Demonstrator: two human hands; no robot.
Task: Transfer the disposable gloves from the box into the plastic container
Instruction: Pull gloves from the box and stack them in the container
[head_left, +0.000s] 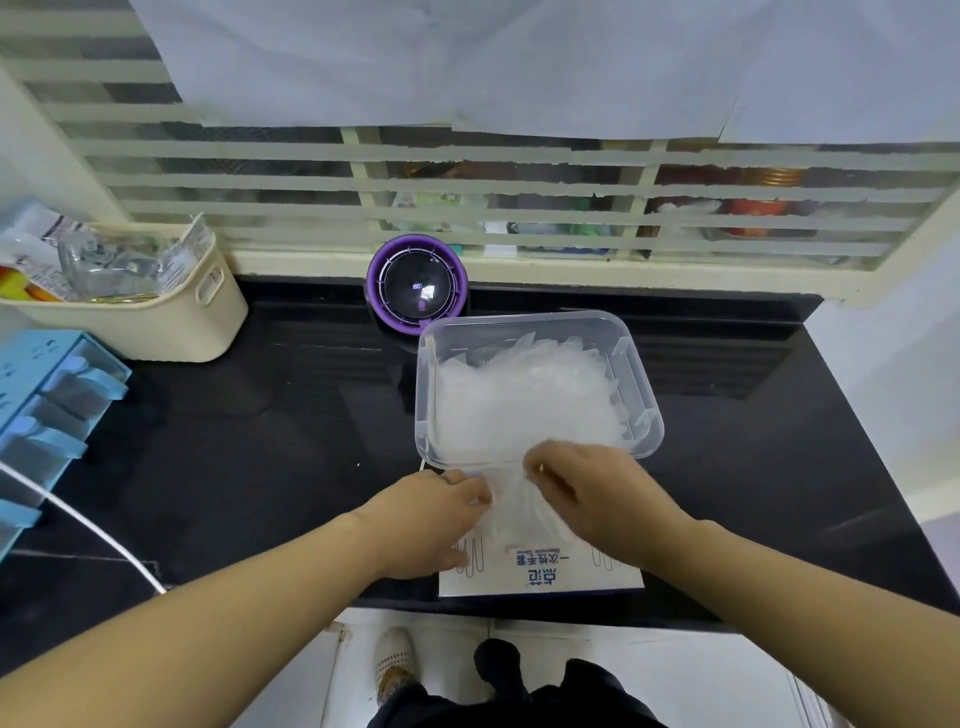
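A clear plastic container (636, 374) stands on the black counter, holding a heap of thin transparent disposable gloves (524, 395). Just in front of it, at the counter's near edge, lies the white glove box (540, 574) with blue print. A bunch of gloves (511, 493) sticks up out of the box between my hands. My left hand (428, 519) rests on the box's left side with its fingers at the gloves. My right hand (597, 499) pinches the bunch of gloves near the container's front rim.
A purple round device (417, 283) stands right behind the container. A cream basket (171, 317) with packets sits at the back left. A blue organiser (47, 410) is on the left, with a white cable below it. Striped window panes rise behind the black counter (260, 441).
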